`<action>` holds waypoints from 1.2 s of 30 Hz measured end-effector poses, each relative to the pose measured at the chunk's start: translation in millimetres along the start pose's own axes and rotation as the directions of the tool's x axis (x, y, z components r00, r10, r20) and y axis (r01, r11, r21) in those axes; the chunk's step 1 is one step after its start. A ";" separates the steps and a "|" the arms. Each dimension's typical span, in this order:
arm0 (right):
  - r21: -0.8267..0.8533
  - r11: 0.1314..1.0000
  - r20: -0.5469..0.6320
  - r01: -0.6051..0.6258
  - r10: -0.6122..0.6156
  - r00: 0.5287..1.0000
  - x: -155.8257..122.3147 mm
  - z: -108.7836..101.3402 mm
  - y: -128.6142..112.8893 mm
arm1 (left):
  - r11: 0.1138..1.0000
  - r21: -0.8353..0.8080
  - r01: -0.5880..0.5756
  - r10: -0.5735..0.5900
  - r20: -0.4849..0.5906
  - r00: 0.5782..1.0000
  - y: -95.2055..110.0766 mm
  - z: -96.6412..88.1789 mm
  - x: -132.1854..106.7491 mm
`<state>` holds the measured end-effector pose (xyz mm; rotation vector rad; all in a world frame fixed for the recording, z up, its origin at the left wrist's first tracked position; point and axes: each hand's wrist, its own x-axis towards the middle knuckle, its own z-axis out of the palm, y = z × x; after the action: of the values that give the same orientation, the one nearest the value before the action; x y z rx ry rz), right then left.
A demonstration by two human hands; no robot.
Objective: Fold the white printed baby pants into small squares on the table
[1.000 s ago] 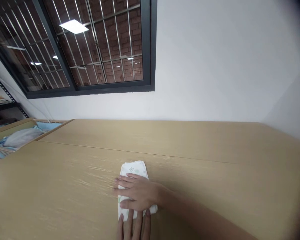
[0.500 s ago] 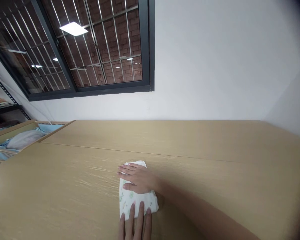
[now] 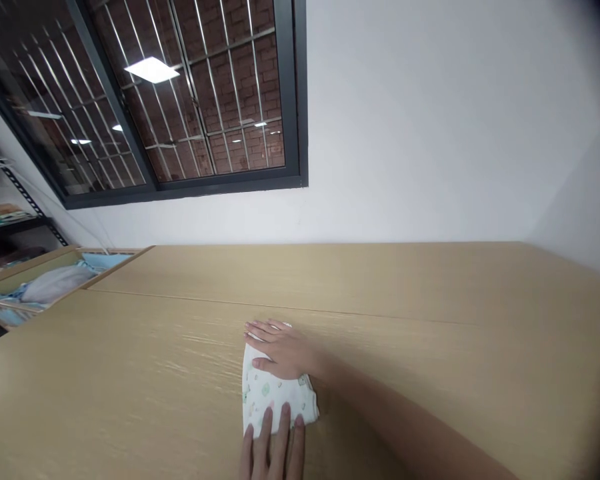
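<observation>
A folded white cloth [image 3: 266, 395] with a small pastel print lies flat on the wooden tabletop [image 3: 155, 393]. My right hand [image 3: 283, 350] rests palm down across its far end, fingers stretched out to the left and a little past the edge. At the near end, the fingertips of my left hand [image 3: 274, 448] press on the cloth, fingers extended and slightly apart. The rest of the left hand is cut off by the bottom of the view. Neither hand grips the cloth.
A seam runs across the tabletop beyond the hands. On the left stands a wooden crib-like box [image 3: 63, 301] with blue and white bedding. Behind are a white wall [image 3: 405, 120] and a barred window [image 3: 195, 100]; a shelf [image 3: 15, 223] stands far left.
My right hand has slid slightly away from me towards the cloth's far edge, uncovering more of its middle. The left hand has hardly moved. The view has shifted a little.
</observation>
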<state>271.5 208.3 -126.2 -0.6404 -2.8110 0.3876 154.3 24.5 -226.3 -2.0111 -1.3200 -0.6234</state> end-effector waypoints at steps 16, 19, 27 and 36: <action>-0.140 0.968 -0.193 -0.206 0.178 0.965 -14.5 -5.7 14.7 | 0.986 -0.069 -0.150 0.150 0.001 0.989 -29.0 -6.9 5.9; -0.149 0.950 -0.233 -0.274 0.236 0.943 -31.8 -11.9 7.3 | 0.958 -0.236 -0.163 0.167 -0.004 0.986 -54.4 -10.8 7.7; -0.007 0.991 -0.108 -0.135 0.134 0.985 -95.0 -38.9 -53.8 | 0.931 -0.325 -0.164 0.191 0.054 0.980 -106.9 -30.1 18.4; 0.031 0.988 -0.003 -0.151 0.151 0.989 -115.1 -44.3 -65.5 | 0.783 -0.573 0.240 0.007 0.394 0.919 -106.6 -42.0 46.2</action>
<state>359.4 108.5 -83.6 -0.8496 -2.7549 0.4545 71.8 52.7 -138.8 -2.7001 -1.6280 -0.8370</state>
